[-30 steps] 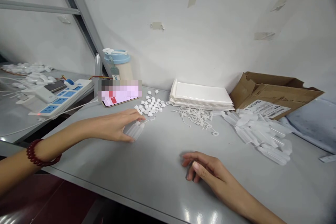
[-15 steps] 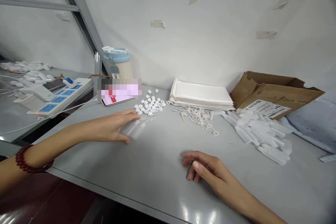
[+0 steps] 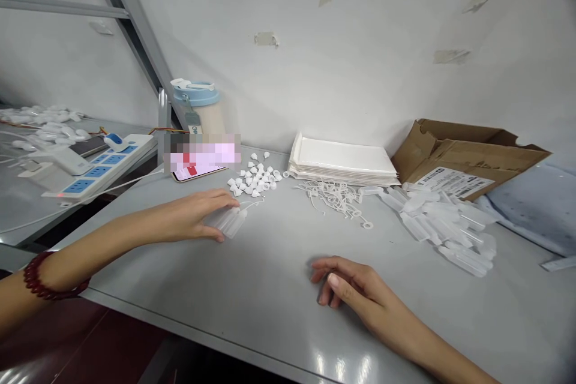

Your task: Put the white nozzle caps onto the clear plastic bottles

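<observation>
- With fingers and thumb apart, left hand (image 3: 202, 219) curved around a few clear tubes (image 3: 233, 225) lying on the table; whether gripping or merely touching, impossible to tell.
- Half curled and relaxed, right hand (image 3: 348, 285) low over bare tabletop (image 3: 270, 294), with nothing visible in the grasp, well apart from every pile.
- At the necks of the tubes by the left hand, a thin white strap (image 3: 252, 204), apparently fitted already; no cap visible there.
- Judged from the layout, only an early stage: a very small group set aside at the left, much more left loose.
- Among the loose stock, white caps (image 3: 254, 179) just beyond the left hand, tangled ring straps (image 3: 335, 198) in the middle, and a large heap of tubes (image 3: 443, 225) at the right.
- Behind the straps, a stack of white envelopes (image 3: 344, 159); beside that, an open cardboard box (image 3: 472, 153).
- On the box, a printed label (image 3: 454, 183), too small to read.
- On the blue-lidded tumbler (image 3: 207, 111), a hanging tag (image 3: 194, 124) with lettering, not legible as a word.
- Below the tumbler, a phone (image 3: 204, 162) with a partly pixelated screen and no readable text.
</observation>
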`<state>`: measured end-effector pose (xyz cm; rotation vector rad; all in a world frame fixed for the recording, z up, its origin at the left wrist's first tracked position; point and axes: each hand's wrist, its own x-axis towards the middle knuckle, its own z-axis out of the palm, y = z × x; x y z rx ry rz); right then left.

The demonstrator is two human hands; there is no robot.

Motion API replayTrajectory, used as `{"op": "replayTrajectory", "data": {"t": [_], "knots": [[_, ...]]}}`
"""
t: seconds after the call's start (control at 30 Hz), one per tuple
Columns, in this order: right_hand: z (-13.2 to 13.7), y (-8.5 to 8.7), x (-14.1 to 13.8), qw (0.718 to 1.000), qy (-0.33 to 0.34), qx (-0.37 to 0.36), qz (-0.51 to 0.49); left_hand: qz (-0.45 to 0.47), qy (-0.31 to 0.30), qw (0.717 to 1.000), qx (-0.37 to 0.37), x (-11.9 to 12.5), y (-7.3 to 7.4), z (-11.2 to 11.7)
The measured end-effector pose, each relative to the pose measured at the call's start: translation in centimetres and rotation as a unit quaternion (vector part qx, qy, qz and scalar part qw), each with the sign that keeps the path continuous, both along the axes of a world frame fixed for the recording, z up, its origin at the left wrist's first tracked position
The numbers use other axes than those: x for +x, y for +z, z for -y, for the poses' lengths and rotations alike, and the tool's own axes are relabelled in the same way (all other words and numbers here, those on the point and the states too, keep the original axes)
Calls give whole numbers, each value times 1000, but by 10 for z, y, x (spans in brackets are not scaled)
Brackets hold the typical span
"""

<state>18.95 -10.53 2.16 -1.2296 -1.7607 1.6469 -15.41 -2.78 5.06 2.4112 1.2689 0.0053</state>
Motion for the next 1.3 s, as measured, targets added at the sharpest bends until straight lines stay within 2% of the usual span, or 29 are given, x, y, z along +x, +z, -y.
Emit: {"op": "replayTrajectory", "data": {"t": [0.2, 0.43, 0.67, 1.03, 1.3], "knots": [[0, 1, 0, 1000, 4, 1, 3, 2, 1, 1000, 31, 3, -2, 1], [0, 1, 1, 1000, 3, 4, 7, -7, 16, 1000, 12, 2, -3, 3], [0, -4, 1, 1000, -4, -4, 1, -2, 9, 1000, 8, 5, 6, 5], [1, -3, 2, 1000, -2, -10, 9, 4, -8, 998, -65, 21, 14, 0], [-1, -2, 1, 1000, 4, -5, 10, -21, -22, 998, -53, 22, 14, -2]]}}
